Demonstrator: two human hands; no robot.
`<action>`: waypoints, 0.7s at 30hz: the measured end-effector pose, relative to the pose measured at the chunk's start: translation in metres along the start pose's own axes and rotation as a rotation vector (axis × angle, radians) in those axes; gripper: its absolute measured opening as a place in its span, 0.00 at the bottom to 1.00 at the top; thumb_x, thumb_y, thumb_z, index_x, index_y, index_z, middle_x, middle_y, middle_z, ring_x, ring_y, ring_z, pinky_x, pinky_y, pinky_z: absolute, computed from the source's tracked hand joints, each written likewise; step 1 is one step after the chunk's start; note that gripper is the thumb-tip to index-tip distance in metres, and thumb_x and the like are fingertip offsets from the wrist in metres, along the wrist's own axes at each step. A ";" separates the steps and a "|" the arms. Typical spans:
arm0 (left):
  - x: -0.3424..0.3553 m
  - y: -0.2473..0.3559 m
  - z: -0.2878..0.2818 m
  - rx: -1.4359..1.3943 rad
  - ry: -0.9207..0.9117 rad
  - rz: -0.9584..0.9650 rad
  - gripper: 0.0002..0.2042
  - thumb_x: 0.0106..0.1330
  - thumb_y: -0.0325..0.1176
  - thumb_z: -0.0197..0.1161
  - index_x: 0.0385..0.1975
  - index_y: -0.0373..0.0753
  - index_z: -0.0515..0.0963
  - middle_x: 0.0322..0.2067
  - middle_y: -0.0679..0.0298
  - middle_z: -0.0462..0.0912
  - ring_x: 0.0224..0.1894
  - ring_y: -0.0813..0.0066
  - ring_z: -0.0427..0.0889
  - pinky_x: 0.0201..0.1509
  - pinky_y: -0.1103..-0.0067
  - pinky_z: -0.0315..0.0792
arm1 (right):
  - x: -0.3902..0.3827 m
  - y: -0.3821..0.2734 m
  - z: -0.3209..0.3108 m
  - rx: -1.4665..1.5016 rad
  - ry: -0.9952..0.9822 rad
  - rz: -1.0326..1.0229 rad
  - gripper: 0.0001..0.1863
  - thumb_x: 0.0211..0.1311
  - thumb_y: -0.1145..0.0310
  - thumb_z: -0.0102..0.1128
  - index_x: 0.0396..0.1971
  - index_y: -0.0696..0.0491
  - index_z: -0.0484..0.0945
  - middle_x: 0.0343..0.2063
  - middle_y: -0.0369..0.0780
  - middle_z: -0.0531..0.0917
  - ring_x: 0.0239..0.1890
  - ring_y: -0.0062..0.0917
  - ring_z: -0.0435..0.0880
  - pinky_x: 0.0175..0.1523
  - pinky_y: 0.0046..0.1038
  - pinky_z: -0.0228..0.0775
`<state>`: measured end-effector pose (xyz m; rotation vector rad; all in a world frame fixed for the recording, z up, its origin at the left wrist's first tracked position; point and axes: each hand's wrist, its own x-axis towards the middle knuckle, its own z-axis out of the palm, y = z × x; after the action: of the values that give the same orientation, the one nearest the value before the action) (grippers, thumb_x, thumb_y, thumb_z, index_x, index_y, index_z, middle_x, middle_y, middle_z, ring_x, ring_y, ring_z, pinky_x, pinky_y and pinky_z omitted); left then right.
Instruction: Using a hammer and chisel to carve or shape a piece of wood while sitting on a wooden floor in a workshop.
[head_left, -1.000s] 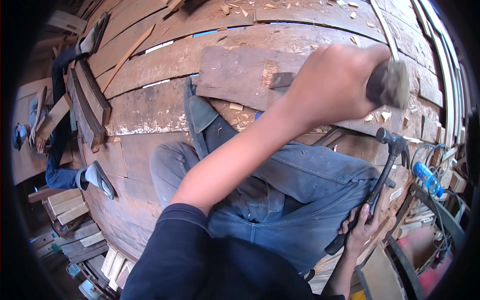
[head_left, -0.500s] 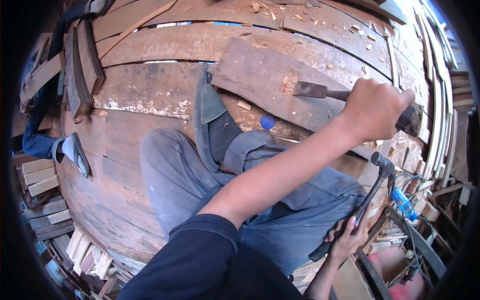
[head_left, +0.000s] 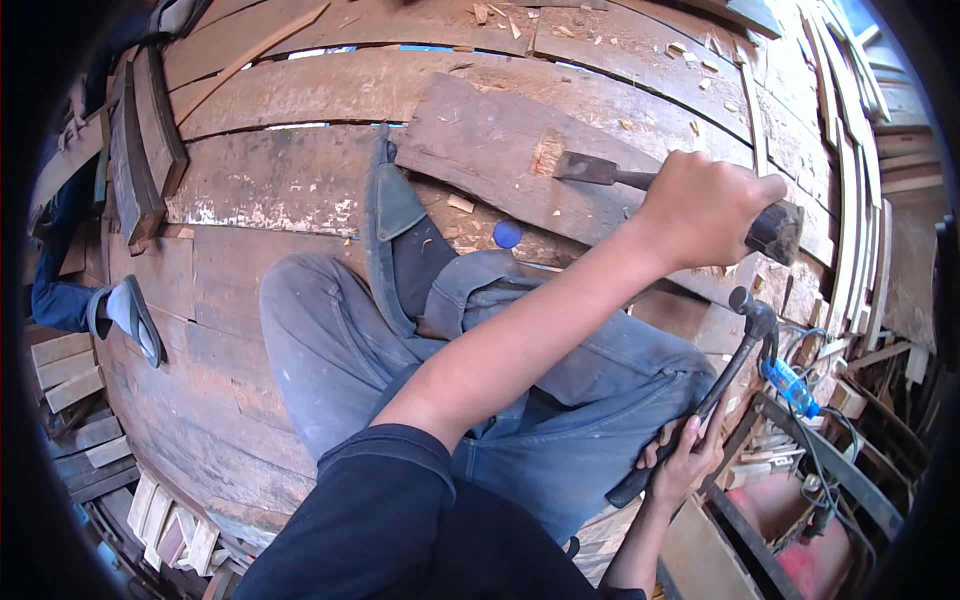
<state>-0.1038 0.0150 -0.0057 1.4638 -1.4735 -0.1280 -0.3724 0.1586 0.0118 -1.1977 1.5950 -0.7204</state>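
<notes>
Head view. The left hand (head_left: 705, 210), right of centre in the upper half of the frame, is clenched around the handle of a chisel (head_left: 640, 182); the blade tip rests on a pale notch (head_left: 547, 152) cut in a dark plank (head_left: 480, 140) at upper centre. The right hand (head_left: 685, 455), at lower right, grasps the handle of a hammer (head_left: 730, 375), whose head points up beside the knee. Grey trousers (head_left: 400, 350) fill the centre, and a boot (head_left: 390, 215) rests beside the plank. A small round blue cap (head_left: 507, 233) lies on the boards just below the plank. A blue bottle (head_left: 790, 385) lies at right, near the hammer head. Wood chips (head_left: 460, 203) dot the boards.
</notes>
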 end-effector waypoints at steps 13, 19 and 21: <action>0.004 0.002 -0.013 0.018 -0.025 -0.019 0.21 0.48 0.42 0.73 0.44 0.47 0.81 0.28 0.57 0.86 0.30 0.55 0.86 0.34 0.65 0.80 | 0.017 -0.129 -0.013 0.384 0.233 -0.698 0.31 0.80 0.65 0.42 0.76 0.38 0.44 0.25 0.33 0.66 0.15 0.13 0.62 0.14 0.15 0.55; 0.004 0.001 -0.019 0.023 -0.079 -0.029 0.22 0.49 0.46 0.74 0.44 0.48 0.81 0.30 0.58 0.87 0.31 0.57 0.87 0.35 0.66 0.80 | 0.009 -0.112 -0.018 -0.035 -0.235 -0.240 0.34 0.77 0.69 0.45 0.78 0.42 0.43 0.17 0.32 0.65 0.13 0.13 0.61 0.15 0.17 0.56; 0.001 0.000 -0.020 0.010 -0.071 -0.022 0.22 0.49 0.45 0.74 0.45 0.49 0.80 0.29 0.58 0.86 0.32 0.57 0.87 0.35 0.66 0.80 | 0.010 -0.120 -0.026 0.070 -0.080 -0.330 0.33 0.78 0.69 0.44 0.77 0.41 0.44 0.19 0.32 0.65 0.13 0.12 0.61 0.14 0.16 0.55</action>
<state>-0.0903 0.0249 0.0047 1.4973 -1.5174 -0.1886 -0.3546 0.1059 0.1217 -1.4366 1.3097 -0.9180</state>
